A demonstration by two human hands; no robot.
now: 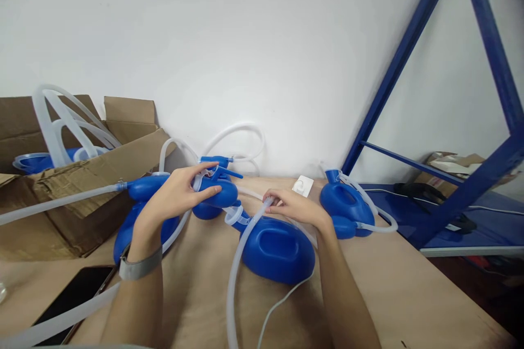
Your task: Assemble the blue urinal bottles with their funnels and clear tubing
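My left hand (180, 196), with a grey band on its wrist, grips a rounded blue funnel head (222, 192) with a narrow blue tab on top. The thumb lies along its side and the fingers reach over it. My right hand (292, 205) pinches a translucent hose (239, 262) near its upper end; the hose runs down toward me. Below and between the hands, a blue urinal bottle (274, 251) with a moulded handle lies on the table. Its neck carries a clear cap (235, 216), hanging open at the left.
A cardboard box (45, 223) at left holds blue parts and looped hoses. More blue bottles with hoses lie behind my left wrist and at right (346, 204). A phone (76, 300) rests at lower left. A white card (303, 185) lies near the wall; blue shelving (393, 76) stands at right.
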